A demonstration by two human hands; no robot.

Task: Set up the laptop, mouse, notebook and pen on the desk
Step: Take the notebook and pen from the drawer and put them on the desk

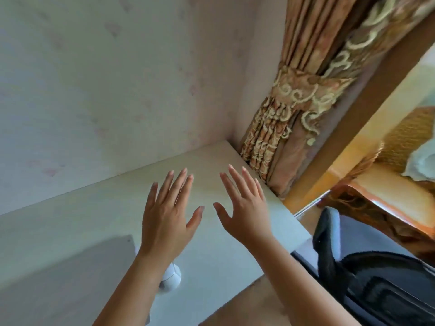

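Observation:
Both of my hands hover palm-down over the pale desk, fingers spread and holding nothing. My left hand is just left of my right hand, thumbs nearly meeting. A closed grey laptop lies on the desk at the lower left. A white mouse sits right of the laptop, partly hidden under my left forearm. No notebook or pen is in view.
The desk fits into a corner of pale walls. A patterned tied curtain hangs past the desk's right edge. A black office chair stands at the lower right, with a wooden bed frame behind it.

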